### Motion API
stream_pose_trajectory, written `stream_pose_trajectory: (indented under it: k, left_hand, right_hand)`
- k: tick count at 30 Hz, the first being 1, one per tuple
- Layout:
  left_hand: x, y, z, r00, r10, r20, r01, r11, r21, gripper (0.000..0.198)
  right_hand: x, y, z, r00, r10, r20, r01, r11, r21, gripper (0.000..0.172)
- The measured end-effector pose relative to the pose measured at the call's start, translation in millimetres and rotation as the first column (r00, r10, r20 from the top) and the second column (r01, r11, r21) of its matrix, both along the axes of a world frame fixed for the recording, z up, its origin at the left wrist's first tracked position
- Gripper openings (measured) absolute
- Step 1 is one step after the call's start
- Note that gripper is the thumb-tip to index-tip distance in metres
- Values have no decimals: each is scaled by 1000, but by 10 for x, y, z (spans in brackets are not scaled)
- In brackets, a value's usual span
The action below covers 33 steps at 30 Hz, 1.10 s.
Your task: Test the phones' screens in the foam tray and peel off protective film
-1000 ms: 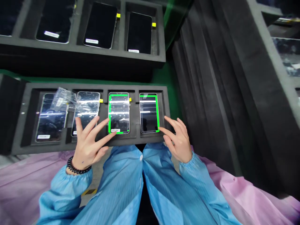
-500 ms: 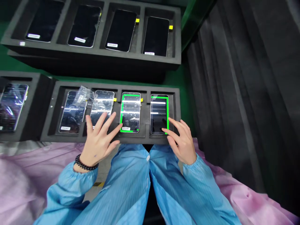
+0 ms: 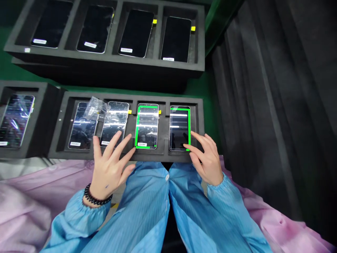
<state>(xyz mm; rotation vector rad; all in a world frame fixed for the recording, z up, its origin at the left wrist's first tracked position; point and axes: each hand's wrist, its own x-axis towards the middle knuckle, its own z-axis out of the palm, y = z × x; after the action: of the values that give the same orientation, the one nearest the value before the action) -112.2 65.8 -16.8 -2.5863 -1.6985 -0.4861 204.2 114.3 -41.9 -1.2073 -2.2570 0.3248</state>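
My left hand (image 3: 112,163) has its fingers spread, with the index or little fingertip side reaching the lower left corner of a lit smartphone (image 3: 146,126) that shows green bars along its edges. Under the other fingertips lies the lower end of a smartphone with a dark, glossy screen (image 3: 115,119). My right hand (image 3: 206,158) is open too, one fingertip at the lower right of the rightmost smartphone (image 3: 179,128), whose screen carries a green strip along the top and right. These phones sit in compartments of a black foam tray (image 3: 164,154). Neither hand grasps anything.
Another smartphone (image 3: 83,130) fills the tray's left compartment, with a crumpled clear plastic bag (image 3: 94,107) over its top. A second foam tray (image 3: 105,58) with several dark phones stands behind. At left is a further tray (image 3: 42,123). A dark curtain (image 3: 258,105) hangs at right.
My left hand has drawn back slightly toward me, its fingertip sliding from the phone's left edge to its lower corner. My right fingertip has shifted slightly right along the rightmost phone's lower edge.
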Motion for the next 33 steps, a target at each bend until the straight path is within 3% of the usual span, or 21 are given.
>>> stream_pose_trajectory:
  k: [4, 10, 15, 18, 20, 23, 27, 33]
  left_hand:
    - [11, 10, -40, 998, -16, -63, 14, 999, -36, 47]
    - [13, 16, -42, 1000, 2, 12, -3, 1000, 4, 49]
    - [28, 15, -78, 1000, 11, -20, -12, 998, -55, 50]
    - [2, -7, -119, 998, 7, 66, -7, 1000, 1, 51]
    - [-36, -3, -181, 987, 49, 154, -64, 994, 88, 56]
    - [-88, 63, -327, 934, 184, 305, -247, 951, 184, 60]
    - [-89, 192, -492, 839, 351, 415, -453, 873, 180, 58]
    - [-42, 231, -515, 788, 422, 448, -530, 836, 144, 64]
  right_hand:
    - [-4, 9, 6, 1000, 11, 8, -11, 1000, 7, 26]
    - [-18, 15, 15, 1000, 15, 15, -15, 1000, 8, 25]
    - [-20, 24, 18, 1000, 12, 17, -12, 1000, 9, 25]
    - [-78, 66, 61, 999, 31, 19, -31, 999, 14, 26]
    - [-198, 117, 113, 997, 77, 26, -78, 997, 26, 26]
    - [-512, 210, 183, 977, 206, 60, -208, 977, 39, 27]
    - [-992, 314, 167, 901, 402, 166, -408, 913, 3, 30]
    - [-1262, 370, 55, 842, 478, 251, -482, 875, -51, 29]
